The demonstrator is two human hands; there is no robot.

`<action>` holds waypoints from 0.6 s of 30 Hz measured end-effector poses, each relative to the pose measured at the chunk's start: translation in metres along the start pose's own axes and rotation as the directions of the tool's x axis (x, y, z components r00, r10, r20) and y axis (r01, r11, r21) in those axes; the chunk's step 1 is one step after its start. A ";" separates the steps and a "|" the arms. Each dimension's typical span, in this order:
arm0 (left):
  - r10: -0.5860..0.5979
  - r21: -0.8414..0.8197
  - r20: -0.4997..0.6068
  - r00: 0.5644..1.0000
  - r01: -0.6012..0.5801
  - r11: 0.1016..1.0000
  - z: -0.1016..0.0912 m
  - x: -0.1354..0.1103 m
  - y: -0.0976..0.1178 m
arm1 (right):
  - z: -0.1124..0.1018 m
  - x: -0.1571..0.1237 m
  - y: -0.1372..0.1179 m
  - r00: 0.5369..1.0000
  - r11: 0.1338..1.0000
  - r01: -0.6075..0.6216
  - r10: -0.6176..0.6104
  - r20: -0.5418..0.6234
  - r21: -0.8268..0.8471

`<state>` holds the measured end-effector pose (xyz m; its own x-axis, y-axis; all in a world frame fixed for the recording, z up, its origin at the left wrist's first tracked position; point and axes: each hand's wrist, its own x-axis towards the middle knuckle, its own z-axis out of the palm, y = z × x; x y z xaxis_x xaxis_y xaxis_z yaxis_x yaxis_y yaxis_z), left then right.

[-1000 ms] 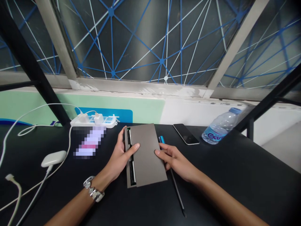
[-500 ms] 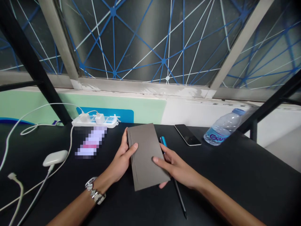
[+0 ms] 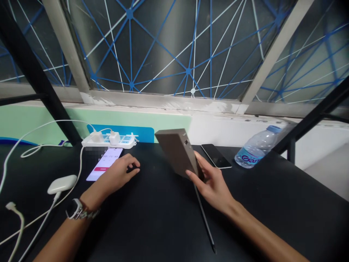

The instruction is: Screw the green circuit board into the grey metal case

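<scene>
My right hand (image 3: 211, 182) grips a flat grey-brown notebook (image 3: 177, 151) by its lower edge and holds it tilted up off the black table (image 3: 163, 218). A thin black pen (image 3: 204, 218) lies on the table under that hand, pointing toward me. My left hand (image 3: 120, 173), with a watch on its wrist, rests palm down on the table beside a lit phone (image 3: 105, 163) showing a timer screen; its fingers are loosely curled and hold nothing.
A white power strip (image 3: 109, 140) with plugged chargers and white cables (image 3: 40, 214) sits at the back left, with a white adapter (image 3: 62, 183). A dark phone (image 3: 216, 155) and a lying water bottle (image 3: 256, 147) are at the back right. Black frame posts flank the table.
The notebook was closed, then lifted off the table by my right hand alone. My left hand let go of it and moved left next to the lit phone.
</scene>
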<state>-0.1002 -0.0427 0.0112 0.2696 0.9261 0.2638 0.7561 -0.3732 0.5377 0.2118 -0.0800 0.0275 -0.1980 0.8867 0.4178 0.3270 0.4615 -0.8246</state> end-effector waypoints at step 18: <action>-0.063 -0.022 -0.103 0.993 0.061 0.998 0.004 0.003 0.009 | 0.020 0.006 0.025 0.928 0.716 0.362 -0.217 0.303 -0.597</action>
<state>-0.0907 -0.0433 0.0134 0.1582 0.9372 0.3107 0.7575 -0.3171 0.5706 0.2005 -0.0635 0.0022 -0.5345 0.7149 0.4508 0.7143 0.6672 -0.2112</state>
